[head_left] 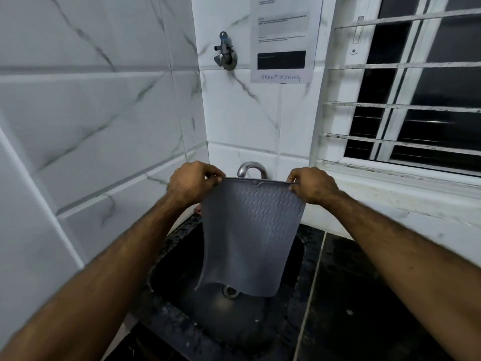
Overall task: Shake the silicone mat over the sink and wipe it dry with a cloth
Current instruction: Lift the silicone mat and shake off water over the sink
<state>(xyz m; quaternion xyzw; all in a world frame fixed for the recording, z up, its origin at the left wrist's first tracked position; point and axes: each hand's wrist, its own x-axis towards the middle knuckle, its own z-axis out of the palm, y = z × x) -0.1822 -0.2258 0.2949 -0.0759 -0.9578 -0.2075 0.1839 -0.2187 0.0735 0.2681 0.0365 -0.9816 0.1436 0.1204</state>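
Observation:
A grey silicone mat (250,230) with a wavy raised pattern hangs upright over the dark sink (179,259). My left hand (191,183) pinches its top left corner and my right hand (313,186) pinches its top right corner. The mat's lower edge curls above the metal drain (230,291). No cloth is in view.
A curved metal faucet (251,169) stands just behind the mat's top edge. A wall tap (225,50) and a taped paper notice (282,40) are on the marble-look tiles. A barred window (406,95) is at right. Dark countertop (364,295) lies right of the sink.

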